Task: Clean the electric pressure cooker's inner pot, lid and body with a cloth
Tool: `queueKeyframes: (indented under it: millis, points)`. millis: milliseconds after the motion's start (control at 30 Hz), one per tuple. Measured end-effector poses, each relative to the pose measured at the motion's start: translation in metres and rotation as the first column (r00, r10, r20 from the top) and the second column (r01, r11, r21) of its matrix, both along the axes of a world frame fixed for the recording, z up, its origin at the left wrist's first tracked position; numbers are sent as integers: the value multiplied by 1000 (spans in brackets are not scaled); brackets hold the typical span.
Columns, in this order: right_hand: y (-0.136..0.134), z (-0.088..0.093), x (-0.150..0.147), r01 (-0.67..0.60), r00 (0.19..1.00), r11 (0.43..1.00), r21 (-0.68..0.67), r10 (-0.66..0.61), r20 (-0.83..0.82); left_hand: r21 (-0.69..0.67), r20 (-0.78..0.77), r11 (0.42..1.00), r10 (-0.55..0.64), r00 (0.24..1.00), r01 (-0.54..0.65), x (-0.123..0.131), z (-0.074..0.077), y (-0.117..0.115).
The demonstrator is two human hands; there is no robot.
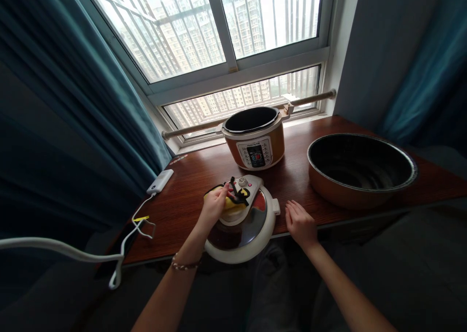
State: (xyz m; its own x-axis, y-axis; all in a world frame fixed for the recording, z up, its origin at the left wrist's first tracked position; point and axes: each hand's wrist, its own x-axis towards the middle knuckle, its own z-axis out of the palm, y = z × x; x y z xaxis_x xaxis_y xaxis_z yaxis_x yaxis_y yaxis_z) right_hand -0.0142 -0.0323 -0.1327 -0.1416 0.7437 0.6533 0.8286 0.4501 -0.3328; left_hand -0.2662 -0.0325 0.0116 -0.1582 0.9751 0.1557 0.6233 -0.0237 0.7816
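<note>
My left hand (215,203) is closed on a yellow cloth with black trim (235,203), pressed against the top of a cooker lid (251,244). The lid is round, with a white rim, a dark glassy surface and a pale handle bar carrying a valve knob (242,182). It lies on the wooden table and juts over the front edge. Right of the lid, my right hand (301,223) rests at the table edge, fingers loosely bent and holding nothing. Behind the lid stands an orange and white electric pressure cooker (255,145), lidless, its control panel facing me.
A large dark-lined pot (361,169) with a brown outside stands on the right of the table (193,176). At left lie a white power bank (160,180) and a white cable (58,247) hanging off the edge. A window with a rail (314,98) is behind; blue curtains (83,79) flank it.
</note>
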Motion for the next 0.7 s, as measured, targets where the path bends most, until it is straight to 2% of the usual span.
queueKeyframes:
  millis: [100, 167, 233, 300, 400, 467, 600, 700]
  points:
    - [0, -1, 0, 2, 1000, 1000, 5, -2, 1, 58, 50, 997, -59, 997, 56, -4, 2, -3]
    - [0, -2, 0, 0, 1000, 1000, 6, 0, 2, 97, 28, 981, -170, 985, 167, -5, 3, -8]
    - [0, -2, 0, -1, 1000, 1000, 4, 1, 6, 132, -37, 946, -294, 955, 297, -7, 2, -11]
    - [0, -2, 0, 0, 1000, 1000, 2, 0, 9, 158, -152, 924, -327, 933, 349, -11, -2, -13]
    - [0, -2, 0, 3, 1000, 1000, 0, -3, 8, 169, -343, 958, -165, 925, 234, -19, -12, -12]
    - [0, -1, 0, 2, 1000, 1000, -1, -2, 7, 101, -430, 986, -78, 900, 134, -24, -18, -12]
    - [0, -3, 0, -1, 1000, 1000, -1, 1, 8, -91, -509, 992, -125, 852, 91, -26, -23, -12]
    - [1, -4, -1, -2, 1000, 1000, -1, 2, 8, -134, -565, 990, -114, 817, 46, -15, -19, -13]
